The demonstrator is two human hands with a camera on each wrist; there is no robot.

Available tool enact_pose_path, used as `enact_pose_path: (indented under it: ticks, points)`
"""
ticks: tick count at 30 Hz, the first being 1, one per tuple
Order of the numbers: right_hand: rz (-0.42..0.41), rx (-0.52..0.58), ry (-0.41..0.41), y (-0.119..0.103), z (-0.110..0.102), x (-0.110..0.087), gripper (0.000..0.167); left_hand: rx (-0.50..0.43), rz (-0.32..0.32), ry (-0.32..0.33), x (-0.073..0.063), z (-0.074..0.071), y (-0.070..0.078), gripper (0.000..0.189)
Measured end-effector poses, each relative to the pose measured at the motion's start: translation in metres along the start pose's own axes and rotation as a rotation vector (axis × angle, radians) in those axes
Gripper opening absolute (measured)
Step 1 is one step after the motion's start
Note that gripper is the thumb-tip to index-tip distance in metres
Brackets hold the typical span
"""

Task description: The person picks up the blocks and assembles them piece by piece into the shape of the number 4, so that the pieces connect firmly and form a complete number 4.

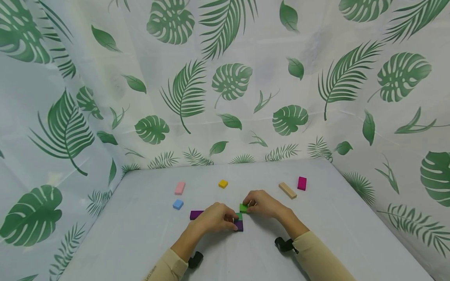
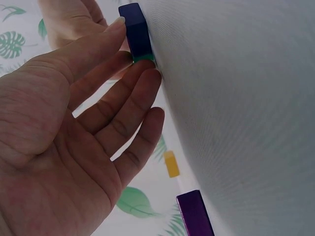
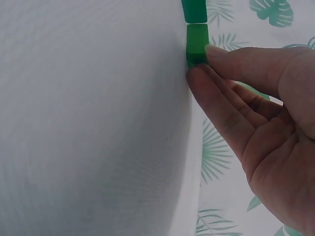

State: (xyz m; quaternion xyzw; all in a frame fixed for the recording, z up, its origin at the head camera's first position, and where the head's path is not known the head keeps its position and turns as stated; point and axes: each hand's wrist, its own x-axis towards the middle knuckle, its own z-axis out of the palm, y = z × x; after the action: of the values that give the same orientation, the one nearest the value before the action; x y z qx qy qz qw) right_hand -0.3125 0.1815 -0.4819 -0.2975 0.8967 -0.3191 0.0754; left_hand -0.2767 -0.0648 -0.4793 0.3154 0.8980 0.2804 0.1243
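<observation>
My left hand has its thumb against a dark blue block and its fingertips at the far side, by a darker green block. Those two blocks sit against each other, low at the table. Between thumb and fingers, my right hand pinches a bright green block. In the right wrist view its end lies right by the darker green block. A purple block lies just left of my left hand; the hand covers part of it in the head view.
Farther back on the white table lie a pink block, a light blue block, a yellow block, a long wooden block and a magenta block. Leaf-patterned curtains stand behind and at both sides.
</observation>
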Motion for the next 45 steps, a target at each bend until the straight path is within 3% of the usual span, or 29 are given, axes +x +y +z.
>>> enact_pose_path:
  ticks: [45]
  points:
    - [-0.031,0.02,-0.038,-0.0056,0.0054,0.0034,0.022,0.003,0.024,0.0,-0.0001,-0.0011,-0.0015,0.029]
